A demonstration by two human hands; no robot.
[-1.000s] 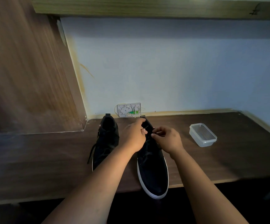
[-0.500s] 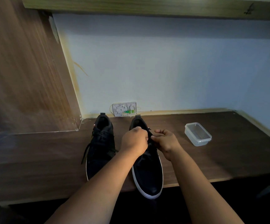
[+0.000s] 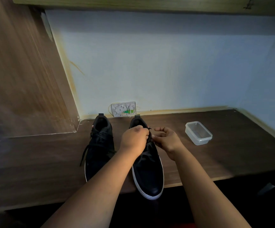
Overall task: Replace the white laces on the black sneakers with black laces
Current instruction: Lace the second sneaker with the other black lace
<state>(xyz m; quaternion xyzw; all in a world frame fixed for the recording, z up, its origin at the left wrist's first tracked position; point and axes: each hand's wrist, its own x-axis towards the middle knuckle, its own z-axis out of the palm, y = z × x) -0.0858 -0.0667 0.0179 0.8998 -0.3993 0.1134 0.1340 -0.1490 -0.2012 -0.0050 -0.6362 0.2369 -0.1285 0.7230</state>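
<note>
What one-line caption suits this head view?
Left hand and right hand work a black lace at the right sneaker beside its already-laced mate.

A home desk nook: dark wooden desktop point(image 3: 232, 145), wood side panel point(image 3: 18, 71), pale wall point(image 3: 166, 63).
</note>
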